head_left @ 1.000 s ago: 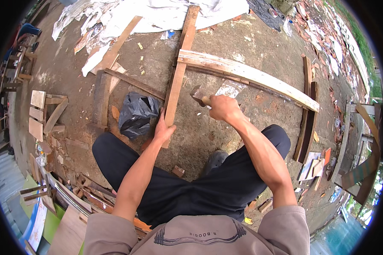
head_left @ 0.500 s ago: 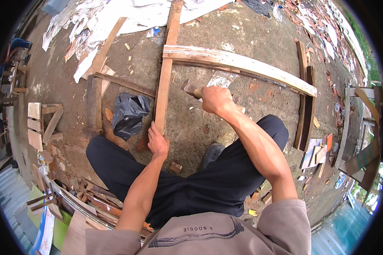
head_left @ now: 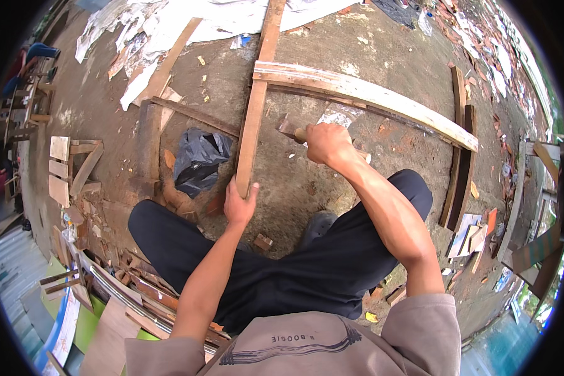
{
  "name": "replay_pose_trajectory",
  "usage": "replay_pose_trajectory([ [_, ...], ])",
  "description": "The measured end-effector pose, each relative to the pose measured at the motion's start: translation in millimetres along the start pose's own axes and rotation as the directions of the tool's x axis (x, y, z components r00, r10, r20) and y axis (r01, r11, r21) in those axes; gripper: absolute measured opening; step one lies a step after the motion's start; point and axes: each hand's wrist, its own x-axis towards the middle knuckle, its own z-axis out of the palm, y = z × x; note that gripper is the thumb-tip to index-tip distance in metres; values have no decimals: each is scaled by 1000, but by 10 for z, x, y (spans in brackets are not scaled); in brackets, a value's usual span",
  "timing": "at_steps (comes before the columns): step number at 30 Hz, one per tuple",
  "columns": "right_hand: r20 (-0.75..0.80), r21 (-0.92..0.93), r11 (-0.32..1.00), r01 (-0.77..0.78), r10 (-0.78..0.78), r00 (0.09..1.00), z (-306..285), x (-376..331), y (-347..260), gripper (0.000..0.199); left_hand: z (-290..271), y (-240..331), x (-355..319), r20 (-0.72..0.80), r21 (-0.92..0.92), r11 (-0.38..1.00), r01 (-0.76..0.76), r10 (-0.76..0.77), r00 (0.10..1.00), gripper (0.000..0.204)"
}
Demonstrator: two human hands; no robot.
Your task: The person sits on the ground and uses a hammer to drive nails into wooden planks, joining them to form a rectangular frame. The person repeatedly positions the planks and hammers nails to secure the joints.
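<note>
My left hand (head_left: 239, 202) grips the near end of a long narrow wooden slat (head_left: 257, 100) that runs away from me over the dirt ground. My right hand (head_left: 327, 143) is closed on the wooden handle of a hammer (head_left: 291, 130), its metal head just right of the slat. A pale curved plank (head_left: 370, 95) lies across the slat's far part, reaching off to the right. I am crouched, my black trousers below both hands.
A crumpled black plastic bag (head_left: 197, 160) lies left of the slat beside a thick beam (head_left: 148, 147). Dark planks (head_left: 460, 156) stand at right. Scrap wood (head_left: 69, 166) piles up at left, white sheeting (head_left: 169, 25) at the top.
The hammer hand has stayed close to the slat, shifting slightly toward it. My left hand keeps its grip on the slat's end; the view has tilted a little.
</note>
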Motion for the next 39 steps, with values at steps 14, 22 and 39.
replay_pose_trajectory([
  [14,-60,18,995,96,-95,994,1,70,-153,25,54,-404,163,616,-730,60,680,-371,694,71],
  [22,-17,-22,998,65,-65,998,156,108,-55,28,-15,-276,245,457,-631,419,653,-479,749,70],
  [39,-20,26,998,64,-64,998,376,148,227,45,-76,580,599,134,-125,984,125,-108,985,81],
])
